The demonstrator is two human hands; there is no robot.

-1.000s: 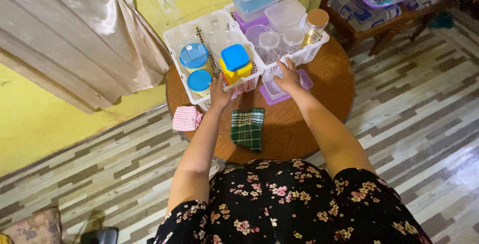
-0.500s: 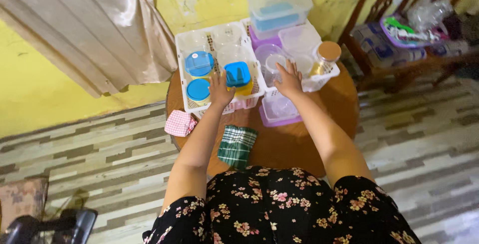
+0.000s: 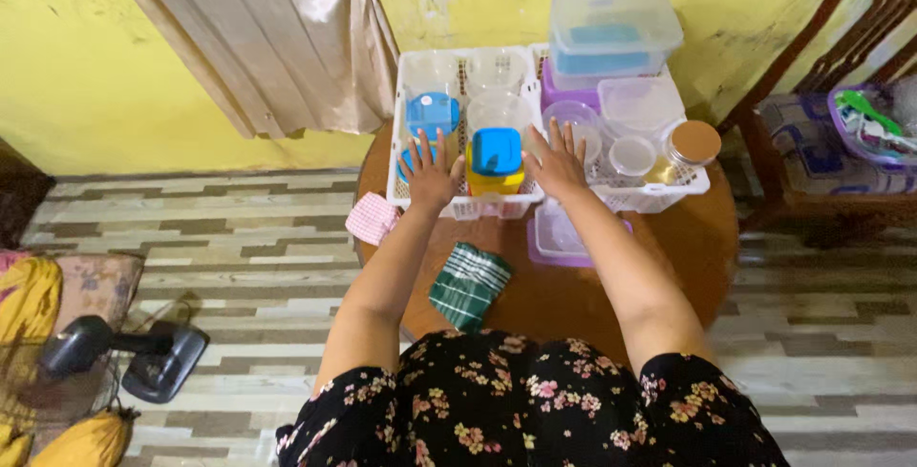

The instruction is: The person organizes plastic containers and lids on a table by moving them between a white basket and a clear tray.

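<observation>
L hand (image 3: 432, 174) and R hand (image 3: 556, 163) both spread flat, fingers wide, holding nothing, over two white plastic baskets on a round wooden table (image 3: 669, 247). Between the hands: yellow container w/ blue lid (image 3: 496, 163), in left basket (image 3: 417, 201), near edge. R hand lies over right basket (image 3: 659, 201). Near side of table: green plaid cloth (image 3: 467, 286), pink checked cloth (image 3: 372, 218) to the left, clear lidded box w/ purple rim (image 3: 562, 241) just below R wrist.
</observation>
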